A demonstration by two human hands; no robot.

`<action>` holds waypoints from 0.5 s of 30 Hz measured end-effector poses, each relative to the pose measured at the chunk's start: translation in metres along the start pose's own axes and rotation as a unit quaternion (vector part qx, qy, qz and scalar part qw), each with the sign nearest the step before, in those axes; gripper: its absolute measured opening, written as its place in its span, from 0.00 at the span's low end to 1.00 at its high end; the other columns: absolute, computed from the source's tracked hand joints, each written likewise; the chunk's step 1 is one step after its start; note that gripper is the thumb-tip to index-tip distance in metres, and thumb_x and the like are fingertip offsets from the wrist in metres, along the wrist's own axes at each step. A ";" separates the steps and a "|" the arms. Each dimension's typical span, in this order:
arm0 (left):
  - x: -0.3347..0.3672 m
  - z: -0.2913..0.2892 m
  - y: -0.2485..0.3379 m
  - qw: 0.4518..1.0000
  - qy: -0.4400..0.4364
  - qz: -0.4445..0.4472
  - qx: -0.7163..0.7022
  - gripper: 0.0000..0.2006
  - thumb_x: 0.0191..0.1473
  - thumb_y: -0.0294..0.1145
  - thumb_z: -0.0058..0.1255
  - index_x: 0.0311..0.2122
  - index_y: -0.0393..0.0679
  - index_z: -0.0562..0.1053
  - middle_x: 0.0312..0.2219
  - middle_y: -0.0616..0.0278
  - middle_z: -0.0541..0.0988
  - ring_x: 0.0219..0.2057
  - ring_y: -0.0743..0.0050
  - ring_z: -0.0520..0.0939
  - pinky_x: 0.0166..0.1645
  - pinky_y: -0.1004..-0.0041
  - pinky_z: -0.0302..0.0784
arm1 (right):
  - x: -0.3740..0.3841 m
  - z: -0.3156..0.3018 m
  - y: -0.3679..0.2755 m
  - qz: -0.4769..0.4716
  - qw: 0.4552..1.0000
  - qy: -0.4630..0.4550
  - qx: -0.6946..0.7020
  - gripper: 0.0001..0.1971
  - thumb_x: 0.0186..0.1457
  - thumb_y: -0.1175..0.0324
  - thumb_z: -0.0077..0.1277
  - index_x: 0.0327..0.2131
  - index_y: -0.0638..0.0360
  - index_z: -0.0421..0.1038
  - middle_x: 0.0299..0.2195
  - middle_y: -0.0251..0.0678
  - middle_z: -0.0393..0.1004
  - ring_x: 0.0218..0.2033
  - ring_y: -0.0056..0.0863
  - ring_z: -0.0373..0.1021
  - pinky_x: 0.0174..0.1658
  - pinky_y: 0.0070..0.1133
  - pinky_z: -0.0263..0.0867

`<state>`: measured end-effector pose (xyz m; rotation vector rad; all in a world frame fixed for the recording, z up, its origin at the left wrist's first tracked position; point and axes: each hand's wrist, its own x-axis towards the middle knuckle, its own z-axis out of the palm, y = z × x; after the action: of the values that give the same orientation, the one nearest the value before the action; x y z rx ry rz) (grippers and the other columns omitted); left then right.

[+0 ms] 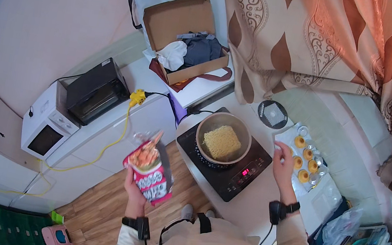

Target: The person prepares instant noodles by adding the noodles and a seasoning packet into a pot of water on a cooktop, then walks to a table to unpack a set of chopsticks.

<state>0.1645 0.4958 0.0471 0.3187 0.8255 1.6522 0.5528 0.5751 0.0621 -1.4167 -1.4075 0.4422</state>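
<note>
My left hand (134, 192) is closed on a pink instant noodle packet (153, 172), held upright left of the cooktop; its clear top end looks torn. A square block of dried noodles (222, 142) sits in a round pot (199, 146). That pot stands on a black induction cooktop (229, 189) with a lit red display. My right hand (284, 163) hovers just right of the cooktop, its fingers loosely bent and apart, with nothing seen in them. Close beside it lies a tray (283, 136) with several small yellow tarts (308, 154).
A round black-and-white trivet (272, 114) lies behind the cooktop. An open cardboard box (193, 77) holds cloth. Leftward stand a black toaster oven (98, 91), a white microwave (49, 125) and a yellow extension cord (126, 127). Patterned curtains (317, 34) hang at the back right.
</note>
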 end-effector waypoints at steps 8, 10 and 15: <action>0.118 0.120 -0.006 0.946 -0.143 0.085 0.278 0.19 0.54 0.39 0.40 0.46 0.37 0.64 0.40 0.59 0.72 0.39 0.72 0.74 0.44 0.75 0.67 | -0.104 -0.063 0.050 0.125 0.991 0.017 -0.034 0.07 0.51 0.76 0.42 0.33 0.60 0.70 0.15 0.25 0.62 0.17 0.11 0.58 0.20 0.12 0.54; 0.121 0.155 -0.018 0.868 -0.152 0.141 0.452 0.18 0.52 0.41 0.42 0.44 0.39 0.65 0.35 0.55 0.74 0.36 0.68 0.75 0.41 0.73 0.67 | -0.117 -0.079 0.050 0.126 0.991 0.031 -0.044 0.07 0.50 0.77 0.43 0.33 0.61 0.70 0.16 0.26 0.63 0.17 0.12 0.59 0.20 0.12 0.55; 0.119 0.199 -0.041 0.600 -0.174 0.221 0.748 0.20 0.49 0.50 0.41 0.36 0.43 0.65 0.25 0.47 0.76 0.29 0.45 0.75 0.33 0.58 0.69 | -0.136 -0.106 0.050 0.140 0.983 0.090 -0.076 0.07 0.49 0.78 0.43 0.32 0.62 0.70 0.18 0.29 0.66 0.18 0.13 0.60 0.21 0.12 0.57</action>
<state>0.2868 0.6772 0.1342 2.0816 1.7491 0.7670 0.6326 0.4239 0.0084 -1.7444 -1.1195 0.3803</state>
